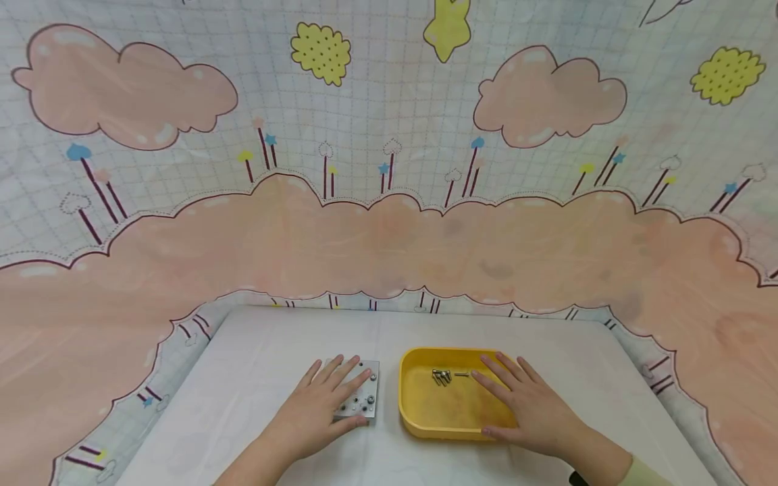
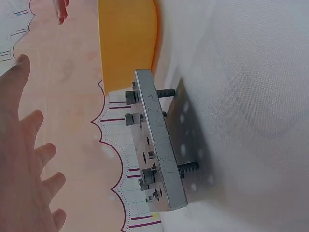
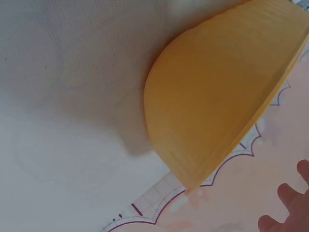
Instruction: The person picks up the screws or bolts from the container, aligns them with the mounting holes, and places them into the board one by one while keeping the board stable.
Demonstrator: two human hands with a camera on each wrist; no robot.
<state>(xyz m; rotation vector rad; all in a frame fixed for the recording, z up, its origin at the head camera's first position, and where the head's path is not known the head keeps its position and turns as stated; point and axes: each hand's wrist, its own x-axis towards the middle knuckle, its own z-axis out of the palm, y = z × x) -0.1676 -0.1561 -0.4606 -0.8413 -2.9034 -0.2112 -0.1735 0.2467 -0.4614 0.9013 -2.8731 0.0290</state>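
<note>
Hovering splayed & empty: L hand (image 1: 316, 410) above metal plate (image 2: 160, 137), R hand (image 1: 533, 410) over yellow tray (image 1: 437, 412) w/ screws (image 1: 445, 375).

Head view from above, forward and down; wrist views low, close, sideways, yellow tray (image 3: 217, 96) in both.

Plate (image 2: 161, 140): I see grey metal, matt, edge faintly scuffed and pitted. Bolts (image 2: 131, 97) through it: dull dark metal, shafts ridged with thread. Loose screws (image 1: 446, 376): bare metal too, shinier to my eye. Tray (image 1: 425, 408): I take it for plastic, smooth, satin rather than glossy. Sheet (image 2: 251, 96): white cloth, matt, fine weave showing in my wrist views. Backdrop (image 1: 389, 250): looks like printed cloth, matt, lightly creased.
</note>
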